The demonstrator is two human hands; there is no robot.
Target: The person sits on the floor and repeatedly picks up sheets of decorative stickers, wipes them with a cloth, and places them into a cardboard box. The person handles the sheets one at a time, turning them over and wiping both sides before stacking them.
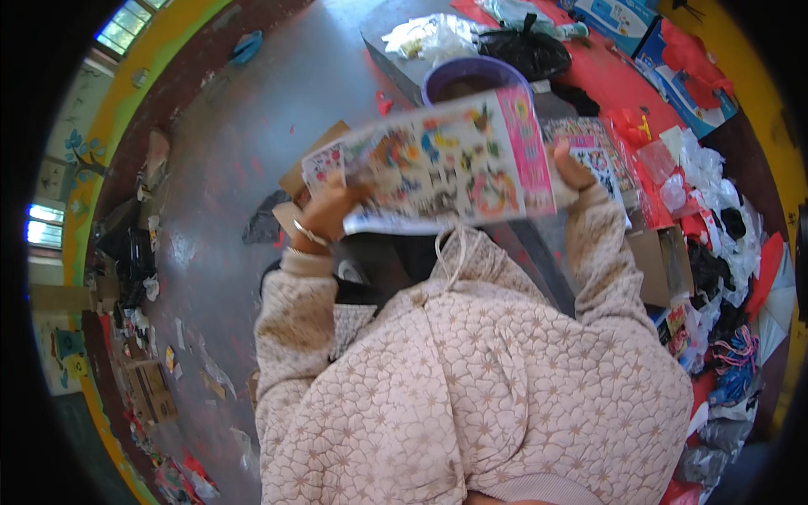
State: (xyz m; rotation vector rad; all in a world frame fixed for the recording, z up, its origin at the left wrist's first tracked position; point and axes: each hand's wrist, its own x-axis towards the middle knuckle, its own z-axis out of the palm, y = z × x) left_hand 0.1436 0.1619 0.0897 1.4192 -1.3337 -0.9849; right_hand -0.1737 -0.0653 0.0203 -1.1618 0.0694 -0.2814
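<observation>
A stack of sticker sheets (454, 160) is held up before my lap, with small colourful pictures on white and a pink strip along its right end. My left hand (331, 206), with a bangle at the wrist, is closed on the left end; its fingertips are slightly blurred. At the other end my right hand (574, 168) is closed round the edge, its fingers partly hidden. Just beyond the sheets stands a purple bucket (433, 80), partly covered by them. More printed sheets (602, 156) lie to the right of my right hand.
A black plastic bag (526, 52) and clear plastic wrapping (429, 38) lie behind the bucket. Blue boxes (686, 88) stand at the far right. Crumpled plastic bags (707, 177) line the right side. A cardboard box (151, 391) sits on the littered floor (219, 202) at left.
</observation>
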